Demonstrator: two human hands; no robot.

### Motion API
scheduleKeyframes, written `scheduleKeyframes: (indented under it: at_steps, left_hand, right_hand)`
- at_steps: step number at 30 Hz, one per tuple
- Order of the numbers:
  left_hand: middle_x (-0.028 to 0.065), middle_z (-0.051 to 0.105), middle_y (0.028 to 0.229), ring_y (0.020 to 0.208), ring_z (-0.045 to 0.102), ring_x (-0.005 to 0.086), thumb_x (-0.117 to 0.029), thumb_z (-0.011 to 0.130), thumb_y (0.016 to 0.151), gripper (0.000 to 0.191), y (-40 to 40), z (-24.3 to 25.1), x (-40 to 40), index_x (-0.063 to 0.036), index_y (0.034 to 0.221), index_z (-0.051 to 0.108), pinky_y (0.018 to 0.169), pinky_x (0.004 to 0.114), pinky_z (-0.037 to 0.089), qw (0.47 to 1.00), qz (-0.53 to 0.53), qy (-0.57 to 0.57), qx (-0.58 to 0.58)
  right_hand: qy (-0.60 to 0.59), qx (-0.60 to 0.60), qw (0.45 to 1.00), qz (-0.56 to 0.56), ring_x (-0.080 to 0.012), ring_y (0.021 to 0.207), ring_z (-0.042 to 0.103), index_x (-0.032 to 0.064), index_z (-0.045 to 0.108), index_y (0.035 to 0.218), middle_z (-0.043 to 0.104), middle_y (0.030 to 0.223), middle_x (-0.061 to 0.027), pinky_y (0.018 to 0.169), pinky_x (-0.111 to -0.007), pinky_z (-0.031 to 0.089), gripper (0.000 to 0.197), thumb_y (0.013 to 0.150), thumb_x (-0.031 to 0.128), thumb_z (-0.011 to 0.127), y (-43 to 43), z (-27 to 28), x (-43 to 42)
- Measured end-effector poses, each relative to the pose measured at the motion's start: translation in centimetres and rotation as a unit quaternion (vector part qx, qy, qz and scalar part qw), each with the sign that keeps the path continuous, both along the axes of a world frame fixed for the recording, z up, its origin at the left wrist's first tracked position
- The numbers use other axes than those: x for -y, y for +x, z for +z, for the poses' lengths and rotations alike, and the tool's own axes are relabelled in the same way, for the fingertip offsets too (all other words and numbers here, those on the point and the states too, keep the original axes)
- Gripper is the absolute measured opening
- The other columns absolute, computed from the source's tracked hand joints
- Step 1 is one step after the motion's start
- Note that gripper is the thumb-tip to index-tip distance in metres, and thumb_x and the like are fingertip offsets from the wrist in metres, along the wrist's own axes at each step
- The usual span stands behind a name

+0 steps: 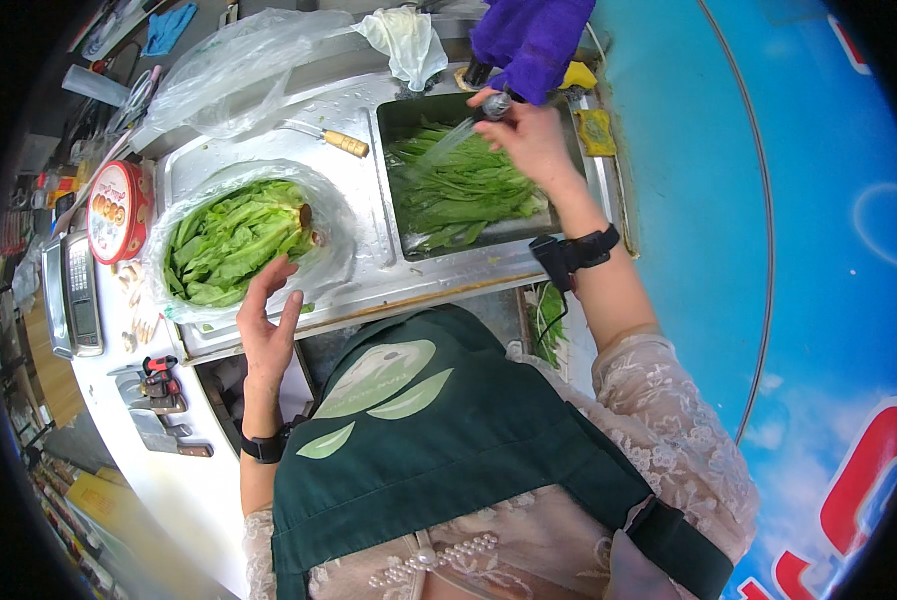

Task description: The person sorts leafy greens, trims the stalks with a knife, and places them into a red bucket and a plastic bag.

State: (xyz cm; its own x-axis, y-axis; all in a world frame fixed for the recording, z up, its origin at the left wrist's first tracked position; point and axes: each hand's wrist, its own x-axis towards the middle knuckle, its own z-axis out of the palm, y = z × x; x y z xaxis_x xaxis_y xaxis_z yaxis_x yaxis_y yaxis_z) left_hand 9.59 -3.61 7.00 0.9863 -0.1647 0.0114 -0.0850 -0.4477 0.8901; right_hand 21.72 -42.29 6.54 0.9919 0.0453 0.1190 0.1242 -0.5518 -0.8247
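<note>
My right hand (527, 142) is raised over the steel sink basin (478, 251), its fingers around the faucet nozzle (496, 106). A stream of water (448, 145) runs from the nozzle down to the left, onto long leafy greens (467, 195) lying in the basin. My left hand (270, 319) hovers with fingers apart at the near edge of a clear plastic bag (336, 247), holding nothing. Inside that opened bag lies a bunch of leafy lettuce (238, 240), its cut stems towards the sink. Whether the left fingertips touch the bag, I cannot tell.
A wooden-handled knife (345, 142) lies on the steel drainboard behind the bag. Left are a round red tin (120, 212), a digital scale (80, 292) and several knives (167, 420). A purple cloth (532, 45) hangs at the faucet. A blue panel (696, 187) borders the right.
</note>
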Motion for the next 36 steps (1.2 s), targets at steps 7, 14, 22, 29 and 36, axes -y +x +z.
scheduleKeyframes:
  at_steps: [7, 14, 22, 29, 36]
  left_hand:
    - [0.0121, 0.066, 0.112, 0.105, 0.06, 0.0204, -0.003, 0.064, 0.084, 0.044, -0.1, -0.3, -0.2, -0.0023, 0.127, 0.054, 0.094, 0.033, 0.044, 1.0, 0.019, -0.011, -0.01]
    - [0.0118, 0.066, 0.112, 0.104, 0.06, 0.0204, -0.001, 0.063, 0.083, 0.045, 0.3, 0.1, -0.2, -0.0023, 0.127, 0.054, 0.093, 0.033, 0.045, 1.0, 0.009, -0.003, -0.013]
    - [0.0123, 0.066, 0.111, 0.103, 0.061, 0.0211, 0.001, 0.063, 0.082, 0.046, 0.0, 0.4, -0.1, -0.0023, 0.127, 0.054, 0.092, 0.033, 0.045, 1.0, 0.024, -0.001, -0.01]
    - [0.0119, 0.066, 0.11, 0.103, 0.061, 0.0221, 0.0, 0.064, 0.082, 0.046, -0.3, -0.1, -1.1, -0.0039, 0.126, 0.055, 0.091, 0.033, 0.046, 0.999, 0.048, -0.002, 0.011]
    - [0.0109, 0.066, 0.109, 0.099, 0.062, 0.0243, -0.002, 0.067, 0.081, 0.045, -2.2, 0.4, -2.4, -0.0061, 0.125, 0.056, 0.087, 0.034, 0.048, 0.995, 0.081, 0.035, 0.041]
  right_hand:
    - [-0.1, -0.085, 0.991, 0.02, -0.0102, 0.06, 0.061, 0.0064, 0.065, 0.105, 0.068, 0.077, -0.0029, 0.057, -0.026, 0.05, 0.026, 0.081, 0.008, 0.072, -1.4, 1.6, 2.0]
    - [-0.029, -0.059, 0.995, 0.074, -0.0068, 0.082, 0.059, -0.0001, 0.06, 0.117, 0.067, 0.104, -0.0056, 0.065, -0.025, 0.05, 0.035, 0.083, 0.002, 0.068, -1.3, 0.9, 5.0]
    - [0.213, -0.168, 0.962, 0.017, -0.0156, 0.097, 0.063, -0.0018, 0.058, 0.12, 0.063, 0.117, -0.0112, 0.073, -0.027, 0.052, 0.04, 0.082, 0.002, 0.067, 0.8, 0.0, 8.4]
    - [0.197, -0.04, 0.979, -0.022, -0.0164, 0.107, 0.056, 0.0056, 0.058, 0.119, 0.061, 0.115, -0.0073, 0.092, -0.032, 0.045, 0.03, 0.092, 0.017, 0.054, 16.4, -13.2, 21.5]
    - [0.005, 0.018, 0.989, -0.147, -0.0169, 0.11, 0.054, 0.0062, 0.057, 0.121, 0.06, 0.118, -0.0067, 0.095, -0.033, 0.043, 0.032, 0.091, 0.017, 0.058, 11.3, -10.8, 18.3]
